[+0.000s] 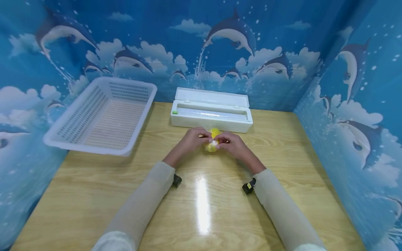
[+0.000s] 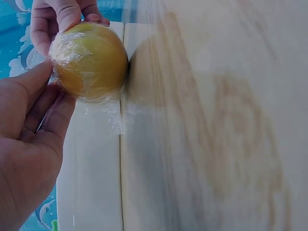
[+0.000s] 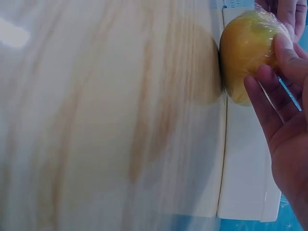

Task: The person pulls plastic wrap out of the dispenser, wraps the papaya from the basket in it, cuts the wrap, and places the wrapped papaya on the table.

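A round yellow fruit (image 1: 211, 147) wrapped in clear cling film (image 2: 72, 50) sits on the table, in front of a long white box. From the left, my left hand (image 1: 195, 138) pinches the gathered film with thumb and fingers. My right hand (image 1: 232, 143) pinches it from the opposite side, fingertips close to the left ones. Crinkled film shows on the side of the fruit facing the box, and a loose flap hangs beside it in the left wrist view. In the right wrist view, the right fingers (image 3: 269, 106) lie against the wrapped fruit.
The white cling film box (image 1: 210, 124) stands against the back curtain, its lid (image 1: 211, 97) raised and a roll inside. A white slotted basket (image 1: 84, 148) is at the back left. Dolphin-print curtains (image 1: 176, 45) border the wooden table (image 1: 226, 216).
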{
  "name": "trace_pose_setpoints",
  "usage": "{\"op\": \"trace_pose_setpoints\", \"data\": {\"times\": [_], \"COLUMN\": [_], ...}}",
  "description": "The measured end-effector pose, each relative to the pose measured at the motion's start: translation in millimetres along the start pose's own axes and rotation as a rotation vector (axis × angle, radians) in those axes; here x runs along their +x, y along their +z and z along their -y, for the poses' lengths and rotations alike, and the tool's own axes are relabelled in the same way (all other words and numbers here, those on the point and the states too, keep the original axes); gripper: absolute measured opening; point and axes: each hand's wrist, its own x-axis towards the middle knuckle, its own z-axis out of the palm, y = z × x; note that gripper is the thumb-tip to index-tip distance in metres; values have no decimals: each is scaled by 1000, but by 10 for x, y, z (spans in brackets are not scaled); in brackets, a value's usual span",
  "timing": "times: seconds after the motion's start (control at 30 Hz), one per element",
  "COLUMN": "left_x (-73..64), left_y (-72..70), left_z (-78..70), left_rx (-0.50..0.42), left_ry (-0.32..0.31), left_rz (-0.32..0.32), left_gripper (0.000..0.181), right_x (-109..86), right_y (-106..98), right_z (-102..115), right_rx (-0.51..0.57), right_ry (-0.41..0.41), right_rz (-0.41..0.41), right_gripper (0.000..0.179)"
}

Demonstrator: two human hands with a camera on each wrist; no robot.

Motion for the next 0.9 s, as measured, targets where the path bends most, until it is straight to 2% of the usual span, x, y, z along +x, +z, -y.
{"op": "trace_pose_setpoints", "data": {"times": [0.2, 0.33, 0.5, 0.63, 0.77, 0.9], "left_x": [-13, -29, -29, -31, -39, -43], "left_y": [21, 25, 30, 33, 37, 51], "left_z": [-27, -45, -53, -46, -37, -37], "left_rx": [-21, -3, 21, 12, 6, 0], "left_ry": [-11, 1, 21, 12, 2, 16], "left_rz": [-11, -14, -22, -23, -15, -9], "left_gripper": [8, 7, 7, 7, 5, 6], "right_x": [-11, -13, 2, 13, 0, -32], "right_y": [-17, -16, -6, 1, 2, -4], "right_z": [-1, 7, 20, 24, 12, -9], "right_rx": [57, 81, 87, 92, 97, 113], "right_ry": [4, 29, 67, 63, 55, 91], "right_rz": [-28, -28, -48, -55, -52, -35], "right_gripper": [14, 11, 10, 9, 9, 14]}}
